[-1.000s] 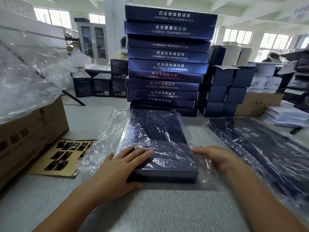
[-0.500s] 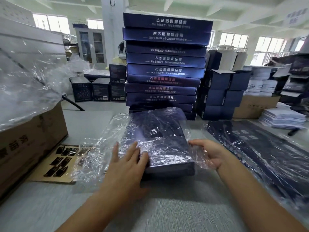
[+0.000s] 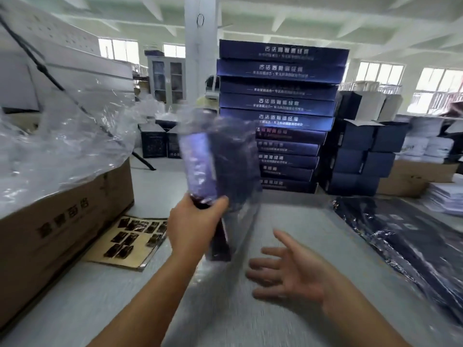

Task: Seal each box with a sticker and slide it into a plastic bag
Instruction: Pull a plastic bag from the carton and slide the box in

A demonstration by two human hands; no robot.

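Observation:
A dark blue box in a clear plastic bag is up on end above the table, blurred by motion. My left hand grips its lower left edge. My right hand hovers open, palm up, low over the grey table, to the right of the box and apart from it. A brown sheet of dark stickers lies flat on the table to the left. A tall stack of blue boxes stands behind.
A cardboard carton holding clear plastic bags stands at the left. Bagged dark boxes lie at the right. Smaller dark boxes and white paper stacks are at the back right.
The bagged box lay flat under both hands; now my left hand has lifted it upright off the table. My right hand has let go and opened.

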